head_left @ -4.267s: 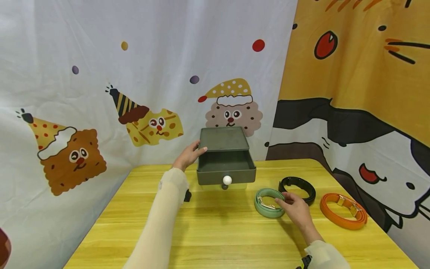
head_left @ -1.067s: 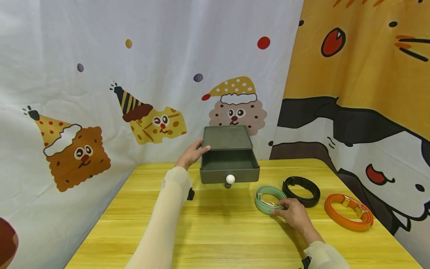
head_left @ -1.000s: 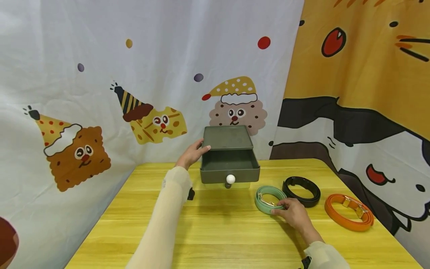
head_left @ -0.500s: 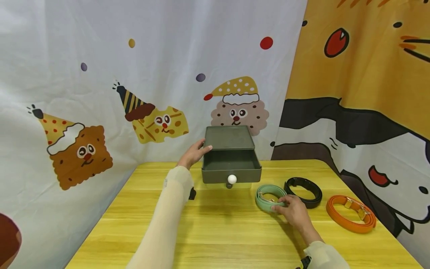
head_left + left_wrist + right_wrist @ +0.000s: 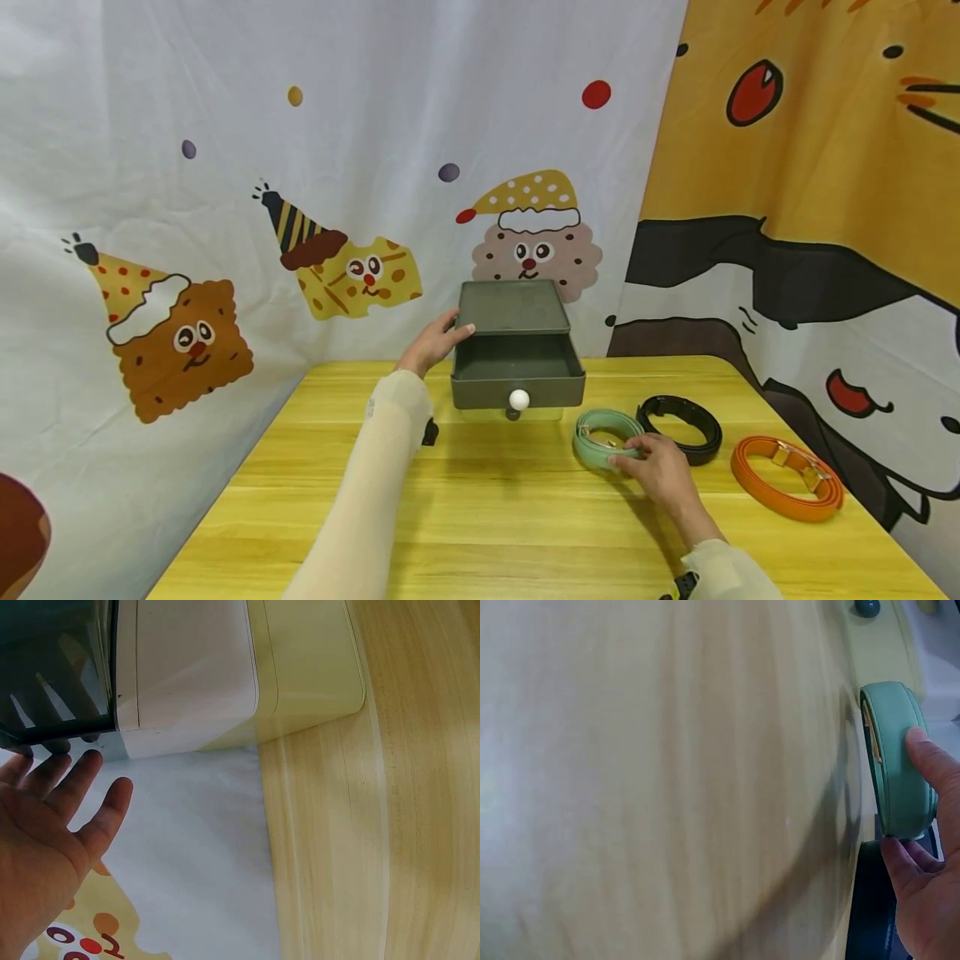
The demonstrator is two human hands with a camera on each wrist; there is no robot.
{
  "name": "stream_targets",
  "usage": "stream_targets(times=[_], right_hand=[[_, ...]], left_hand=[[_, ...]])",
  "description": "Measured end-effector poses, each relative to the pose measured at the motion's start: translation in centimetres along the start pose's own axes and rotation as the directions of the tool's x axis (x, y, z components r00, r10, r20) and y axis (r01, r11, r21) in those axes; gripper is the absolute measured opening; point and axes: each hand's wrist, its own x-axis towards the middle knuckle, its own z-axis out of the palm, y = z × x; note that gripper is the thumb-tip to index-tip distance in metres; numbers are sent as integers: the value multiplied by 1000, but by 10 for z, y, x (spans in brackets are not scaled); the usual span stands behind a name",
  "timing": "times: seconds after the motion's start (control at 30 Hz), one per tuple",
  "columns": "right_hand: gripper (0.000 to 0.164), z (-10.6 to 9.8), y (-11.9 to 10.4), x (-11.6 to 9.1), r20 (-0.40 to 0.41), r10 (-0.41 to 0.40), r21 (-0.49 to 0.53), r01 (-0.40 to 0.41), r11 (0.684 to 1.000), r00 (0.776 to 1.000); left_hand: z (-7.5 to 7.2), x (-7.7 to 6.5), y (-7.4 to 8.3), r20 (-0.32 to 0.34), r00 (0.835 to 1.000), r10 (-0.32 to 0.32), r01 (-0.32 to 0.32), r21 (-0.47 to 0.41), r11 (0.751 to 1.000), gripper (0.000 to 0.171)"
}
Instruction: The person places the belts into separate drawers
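Observation:
My right hand (image 5: 663, 477) pinches a rolled green belt (image 5: 596, 452) between thumb and fingers. In the right wrist view, the thumb lies on the outer band of the green belt (image 5: 900, 776) and the fingertips are at its lower edge. The belt's gold buckle shows inside the coil. My left hand (image 5: 433, 343) is at the left side of a small drawer unit (image 5: 513, 307), its fingers extended. The dark grey top drawer (image 5: 517, 393) stands pulled out, with a white knob (image 5: 519, 400). In the left wrist view, my left hand (image 5: 56, 825) has its fingertips by the dark drawer section.
A rolled black belt (image 5: 711, 446) lies just behind and right of the green one. Farther right is a rolled orange belt (image 5: 787, 502) with a gold buckle, near the edge of the wooden table (image 5: 517, 508). A printed curtain (image 5: 375, 125) hangs behind.
My right hand has taken hold of the green belt and raised it slightly. The left hand stays at the drawer unit. The head view has shifted a little.

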Motion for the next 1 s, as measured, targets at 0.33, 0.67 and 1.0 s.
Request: stream_targets(times=[0.33, 0.67, 1.0], right_hand=[[38, -16, -14, 6, -8, -11, -7, 11, 1000, 1000], [42, -36, -27, 8, 15, 7, 16, -7, 1000, 1000], [43, -48, -34, 9, -25, -19, 26, 20, 999, 1000]], left_hand=[[0, 1, 1, -4, 1000, -1, 1, -2, 1000, 76], [0, -1, 1, 7, 1000, 0, 0, -4, 1000, 76], [0, -2, 2, 3, 1000, 2, -2, 0, 1000, 75]])
